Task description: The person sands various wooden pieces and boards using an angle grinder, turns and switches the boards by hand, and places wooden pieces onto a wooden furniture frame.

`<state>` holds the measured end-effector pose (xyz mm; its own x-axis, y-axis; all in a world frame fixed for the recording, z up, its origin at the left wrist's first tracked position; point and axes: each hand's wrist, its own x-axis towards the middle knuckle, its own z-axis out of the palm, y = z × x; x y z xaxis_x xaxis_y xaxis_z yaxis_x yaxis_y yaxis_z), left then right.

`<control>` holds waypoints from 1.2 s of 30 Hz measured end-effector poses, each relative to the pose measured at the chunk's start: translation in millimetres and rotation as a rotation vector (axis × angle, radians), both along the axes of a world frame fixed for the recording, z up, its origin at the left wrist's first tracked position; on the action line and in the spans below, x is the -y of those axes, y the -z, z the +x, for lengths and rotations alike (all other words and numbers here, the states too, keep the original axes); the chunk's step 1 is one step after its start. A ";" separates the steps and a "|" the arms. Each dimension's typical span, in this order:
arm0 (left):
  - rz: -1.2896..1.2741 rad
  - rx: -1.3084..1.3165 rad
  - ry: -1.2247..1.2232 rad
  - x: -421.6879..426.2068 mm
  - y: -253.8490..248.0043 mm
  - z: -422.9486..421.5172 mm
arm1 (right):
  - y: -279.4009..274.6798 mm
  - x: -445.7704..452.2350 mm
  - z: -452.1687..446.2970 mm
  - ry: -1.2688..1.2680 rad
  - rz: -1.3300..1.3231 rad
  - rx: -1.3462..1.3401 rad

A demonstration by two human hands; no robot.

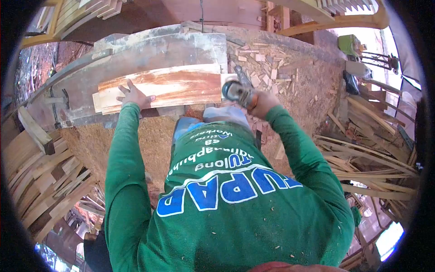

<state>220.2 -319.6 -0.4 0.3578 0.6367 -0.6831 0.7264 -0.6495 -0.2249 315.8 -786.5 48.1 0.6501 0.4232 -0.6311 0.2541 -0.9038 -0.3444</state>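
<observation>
A wide wooden plank (181, 84) with reddish-brown streaks lies flat on the workbench (167, 50). My left hand (134, 96) rests on its left part, fingers spread, pressing from above. Another pale board edge (97, 103) shows at the plank's left end. Off the plank's right end, my right hand (263, 104) is closed around a handheld power tool (238, 90). This tool has a round dark head and a stubby side handle; blur hides its exact kind. Beside the plank's right end, partly covered by the tool, is a pale wood piece (228, 77).
Small wood offcuts (267, 68) and sawdust (312, 90) cover the ground at the right. A hammer (65, 98) lies on the bench's left end. Long wood strips are piled at the left (54, 186) and right (367, 158). Wooden frames (335, 25) stand at the back.
</observation>
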 end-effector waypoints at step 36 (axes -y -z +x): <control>-0.147 0.410 1.228 288.0 38.8 62.6 | 18.2 160.9 -188.1 1.203 -0.026 0.006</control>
